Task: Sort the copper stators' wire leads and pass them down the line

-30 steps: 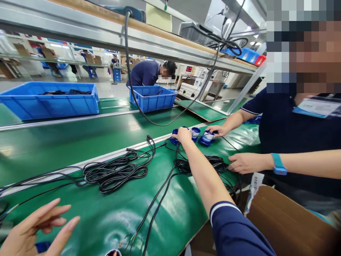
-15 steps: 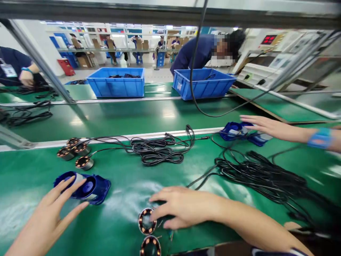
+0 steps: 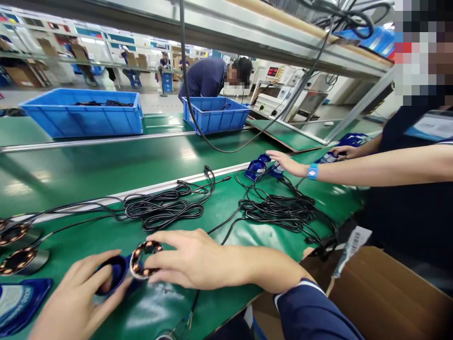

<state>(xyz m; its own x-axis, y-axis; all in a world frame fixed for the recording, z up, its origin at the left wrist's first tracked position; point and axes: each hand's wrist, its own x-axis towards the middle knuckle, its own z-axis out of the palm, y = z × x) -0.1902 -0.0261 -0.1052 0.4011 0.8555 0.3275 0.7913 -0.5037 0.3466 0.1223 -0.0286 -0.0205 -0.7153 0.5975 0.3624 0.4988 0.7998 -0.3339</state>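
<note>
My left hand [image 3: 83, 295] is closed around a dark blue plastic housing [image 3: 119, 273] with a round cup, just above the green mat. My right hand [image 3: 189, 259] grips a motor stator [image 3: 136, 265], a metal ring with copper windings, by its rim. The stator is beside the housing's cup, its ring facing me; whether the two touch, I cannot tell. At the lower left lies another blue housing [image 3: 26, 307] with a pale label. Part of a second ring [image 3: 165, 336] shows at the bottom edge, with thin wires near it.
Stators [image 3: 33, 262] with black cables sit at the left. Coiled cables [image 3: 163, 208] and a larger cable pile [image 3: 279, 212] lie across the mat. A co-worker's hand [image 3: 288, 164] reaches blue housings at right. Blue bins [image 3: 88, 118] stand behind; a cardboard box [image 3: 385, 293] is lower right.
My left hand has taken hold of a blue housing. My right hand has lifted a stator from the mat and brought it left beside the housing. The view has swung right.
</note>
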